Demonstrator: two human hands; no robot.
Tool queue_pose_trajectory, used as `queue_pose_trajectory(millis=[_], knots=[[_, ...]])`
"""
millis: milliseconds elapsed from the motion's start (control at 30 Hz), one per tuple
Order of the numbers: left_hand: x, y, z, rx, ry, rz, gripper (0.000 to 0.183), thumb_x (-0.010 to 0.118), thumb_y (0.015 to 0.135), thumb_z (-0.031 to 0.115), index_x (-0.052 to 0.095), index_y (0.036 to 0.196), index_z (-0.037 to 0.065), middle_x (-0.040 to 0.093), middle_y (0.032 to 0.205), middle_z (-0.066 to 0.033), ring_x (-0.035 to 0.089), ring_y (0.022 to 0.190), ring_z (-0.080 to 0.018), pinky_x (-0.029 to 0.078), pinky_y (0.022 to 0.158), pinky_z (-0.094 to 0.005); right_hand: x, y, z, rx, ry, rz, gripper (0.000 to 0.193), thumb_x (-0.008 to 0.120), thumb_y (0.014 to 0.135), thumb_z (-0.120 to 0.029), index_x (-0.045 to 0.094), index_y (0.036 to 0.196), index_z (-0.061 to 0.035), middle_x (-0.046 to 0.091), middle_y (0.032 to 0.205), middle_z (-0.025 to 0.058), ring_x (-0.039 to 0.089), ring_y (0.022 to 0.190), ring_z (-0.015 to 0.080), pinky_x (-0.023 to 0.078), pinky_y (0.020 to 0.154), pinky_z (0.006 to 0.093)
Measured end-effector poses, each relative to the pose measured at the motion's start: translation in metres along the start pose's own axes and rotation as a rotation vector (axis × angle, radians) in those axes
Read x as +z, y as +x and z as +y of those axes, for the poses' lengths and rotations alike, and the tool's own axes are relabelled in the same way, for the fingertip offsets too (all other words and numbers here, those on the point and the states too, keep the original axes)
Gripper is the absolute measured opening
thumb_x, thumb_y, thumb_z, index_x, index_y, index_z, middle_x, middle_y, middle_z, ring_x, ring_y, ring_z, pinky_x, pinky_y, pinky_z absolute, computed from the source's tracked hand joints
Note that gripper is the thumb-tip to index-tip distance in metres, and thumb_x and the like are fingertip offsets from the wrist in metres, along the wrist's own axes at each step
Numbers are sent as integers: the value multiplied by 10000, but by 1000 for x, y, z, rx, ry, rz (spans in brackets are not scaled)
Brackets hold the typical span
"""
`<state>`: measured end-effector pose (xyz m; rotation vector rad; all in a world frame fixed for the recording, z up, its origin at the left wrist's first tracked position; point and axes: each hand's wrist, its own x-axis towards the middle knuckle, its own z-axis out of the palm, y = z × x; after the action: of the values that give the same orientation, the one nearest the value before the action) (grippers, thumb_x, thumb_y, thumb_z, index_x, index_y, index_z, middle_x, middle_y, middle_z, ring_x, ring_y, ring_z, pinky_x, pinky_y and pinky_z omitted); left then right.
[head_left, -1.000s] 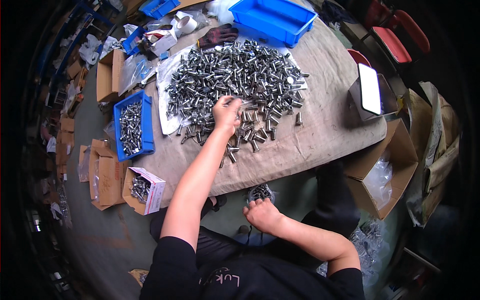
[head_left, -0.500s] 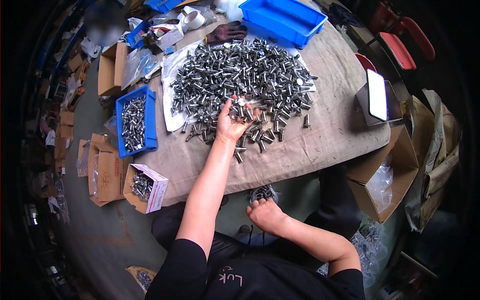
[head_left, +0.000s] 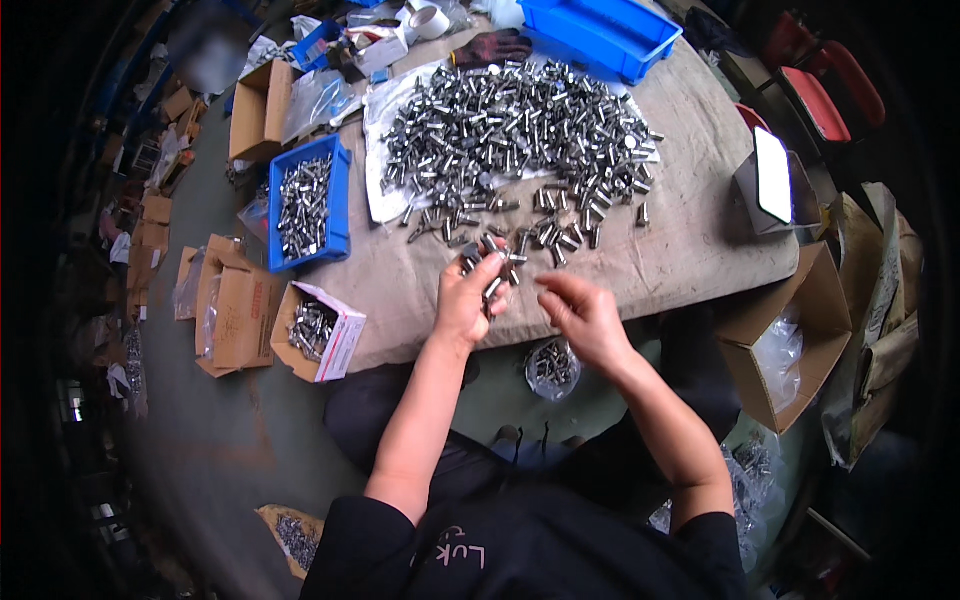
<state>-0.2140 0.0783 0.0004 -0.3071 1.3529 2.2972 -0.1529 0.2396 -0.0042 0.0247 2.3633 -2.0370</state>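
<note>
Hundreds of short metal pins [head_left: 510,125] lie heaped on the cloth-covered surface [head_left: 690,250] in front of you, spread over a clear plastic sheet [head_left: 385,190] at the far middle. Beyond the heap sits a big blue bin [head_left: 600,35], with a dark glove [head_left: 490,45] just beside it. At the left edge of the surface a smaller blue tray [head_left: 305,205] holds more pins, and an open white carton [head_left: 320,330] near the corner holds another batch. Brown cardboard boxes [head_left: 235,315] stand on the floor to your left, and an open one [head_left: 790,340] on your right.

A second ago your left hand [head_left: 470,300] was stretched out into the heap; now it has come back to the near edge, curled around a small bunch of pins [head_left: 492,262], a few sticking out above the fingers. Your right hand [head_left: 585,315], which was low by your lap, has risen to meet it. It holds nothing that I can see, fingers loosely bent and reaching toward the bunch. A small clear bag [head_left: 553,368] with some pins in it hangs just below the surface edge, between your forearms. So the scoop is finished, and the pins are now in your left hand, with your right close enough to pick from them.
</note>
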Motion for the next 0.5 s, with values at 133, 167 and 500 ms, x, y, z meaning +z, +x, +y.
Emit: queue_pose_trajectory(millis=[133, 167, 500], knots=[[4, -62, -17, 218, 179, 13, 212, 608, 802, 93, 573, 1002, 31, 533, 712, 18, 426, 518, -16, 309, 367, -172, 16, -12, -14, -5, 421, -62, 327, 668, 745, -67, 572, 1056, -48, 471, 763, -10, 449, 683, 58, 396, 603, 194], [-2, -73, -20, 239, 290, 5, 210, 615, 802, 93, 574, 995, 24, 540, 741, 20, 473, 575, -28, 369, 451, -172, 21, -16, -19, -126, 310, -64, 326, 683, 726, -68, 588, 1038, -49, 451, 733, -7, 437, 665, 76, 391, 604, 205], [-20, -121, -39, 710, 643, -35, 313, 646, 743, 50, 570, 1042, -1, 569, 827, -29, 529, 729, -90, 419, 645, -207, 44, -58, -19, -431, 134, -126, 210, 675, 703, -35, 637, 910, -51, 523, 797, 38, 496, 702, 118, 406, 599, 230]])
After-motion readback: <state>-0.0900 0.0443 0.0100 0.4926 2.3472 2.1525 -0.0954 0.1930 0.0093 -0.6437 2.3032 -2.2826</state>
